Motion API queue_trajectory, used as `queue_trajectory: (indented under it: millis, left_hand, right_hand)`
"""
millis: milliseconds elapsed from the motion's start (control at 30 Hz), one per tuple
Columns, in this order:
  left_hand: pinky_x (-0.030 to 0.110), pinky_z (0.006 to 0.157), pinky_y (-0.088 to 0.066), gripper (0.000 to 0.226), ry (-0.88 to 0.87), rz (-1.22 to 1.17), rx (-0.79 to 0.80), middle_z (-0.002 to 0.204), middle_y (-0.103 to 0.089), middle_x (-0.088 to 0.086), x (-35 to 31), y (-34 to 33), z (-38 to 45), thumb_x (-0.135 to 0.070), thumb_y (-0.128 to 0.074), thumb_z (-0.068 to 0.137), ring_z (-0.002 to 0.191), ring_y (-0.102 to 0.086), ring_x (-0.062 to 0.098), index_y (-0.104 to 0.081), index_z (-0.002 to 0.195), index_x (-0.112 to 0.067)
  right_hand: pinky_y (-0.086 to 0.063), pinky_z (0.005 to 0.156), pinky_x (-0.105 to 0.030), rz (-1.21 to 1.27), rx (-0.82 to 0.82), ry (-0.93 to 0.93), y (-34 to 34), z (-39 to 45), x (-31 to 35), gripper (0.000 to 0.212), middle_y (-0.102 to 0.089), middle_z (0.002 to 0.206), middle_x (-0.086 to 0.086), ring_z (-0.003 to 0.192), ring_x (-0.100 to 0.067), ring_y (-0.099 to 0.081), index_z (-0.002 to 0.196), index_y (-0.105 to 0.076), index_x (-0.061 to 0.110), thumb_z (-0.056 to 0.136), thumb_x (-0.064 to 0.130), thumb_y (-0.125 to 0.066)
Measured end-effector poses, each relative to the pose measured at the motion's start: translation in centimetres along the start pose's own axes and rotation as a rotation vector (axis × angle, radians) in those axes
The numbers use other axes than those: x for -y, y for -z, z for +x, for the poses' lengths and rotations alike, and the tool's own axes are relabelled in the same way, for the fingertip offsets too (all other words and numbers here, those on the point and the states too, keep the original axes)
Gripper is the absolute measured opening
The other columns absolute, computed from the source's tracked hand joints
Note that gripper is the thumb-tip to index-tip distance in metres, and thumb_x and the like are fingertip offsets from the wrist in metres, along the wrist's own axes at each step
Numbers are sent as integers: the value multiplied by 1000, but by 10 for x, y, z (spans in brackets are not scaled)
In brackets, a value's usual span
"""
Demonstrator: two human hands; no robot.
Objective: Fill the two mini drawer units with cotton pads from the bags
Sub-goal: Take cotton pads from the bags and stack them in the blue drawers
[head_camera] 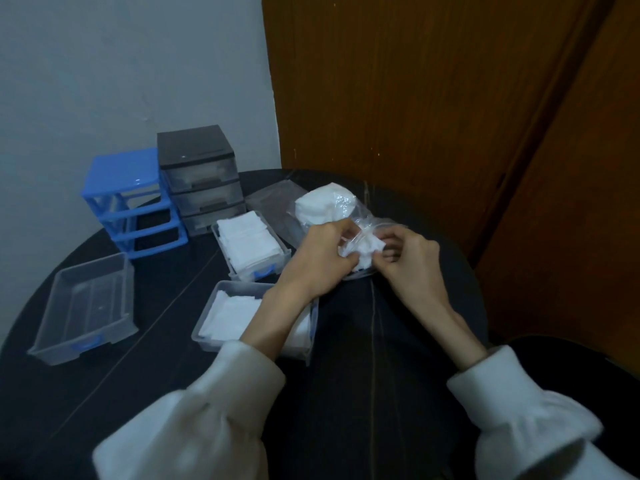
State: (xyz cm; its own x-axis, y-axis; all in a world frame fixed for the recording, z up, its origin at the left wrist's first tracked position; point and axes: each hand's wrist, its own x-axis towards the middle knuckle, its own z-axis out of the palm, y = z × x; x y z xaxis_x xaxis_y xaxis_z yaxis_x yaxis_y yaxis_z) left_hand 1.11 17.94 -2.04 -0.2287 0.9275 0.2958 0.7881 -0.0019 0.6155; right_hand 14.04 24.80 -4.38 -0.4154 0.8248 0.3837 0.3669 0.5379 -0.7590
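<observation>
My left forearm (273, 317) hiding part of the near drawer (221, 327), my fingertips (349, 261) buried in the crumpled bag (363, 244), sleeves (194, 438) cut off below

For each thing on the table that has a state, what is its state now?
Blue drawer unit: all drawers out, frame empty.
Grey drawer unit: three drawers closed.
Left clear drawer: empty.
Far drawer: full of cotton pads.
Near drawer: partly filled, partly hidden by the forearm.
Bag of pads: open, pads inside.
Flat bag: looks empty.
Left hand: grips the bag.
Right hand: pinches pads at the bag's mouth.
</observation>
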Motion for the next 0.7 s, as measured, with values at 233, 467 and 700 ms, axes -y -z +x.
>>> queue_trajectory:
  millis: [233, 467, 700]
  left_hand:
    - [4, 70, -40, 30, 14, 23, -48, 105, -62, -2, 0, -4, -1, -11, -66, 83, 91, -55, 6, -61, 112, -13]
    - [10, 73, -40, 29, 15, 20, -59, 107, -65, 2, 0, -6, -2, -11, -66, 84, 92, -56, 7, -62, 113, -12]
    - [2, 67, -39, 29, 32, -13, -68, 106, -64, 0, 1, -6, -2, -12, -67, 84, 91, -57, 6, -62, 112, -13]
  right_hand:
    - [-45, 60, -3, 70, 67, 8, 6, -4, 2, 35, -59, 82, 7, 67, 5, -56, 107, -61, 10, 75, 8, -75]
    - [-44, 60, -4, -10, 36, 27, 4, 0, -2, 28, -54, 76, 10, 64, 1, -53, 105, -63, 8, 79, 6, -72]
    - [-44, 59, -3, -14, 73, 51, 6, -1, -2, 38, -55, 77, 10, 62, 3, -53, 107, -61, 11, 75, 20, -78]
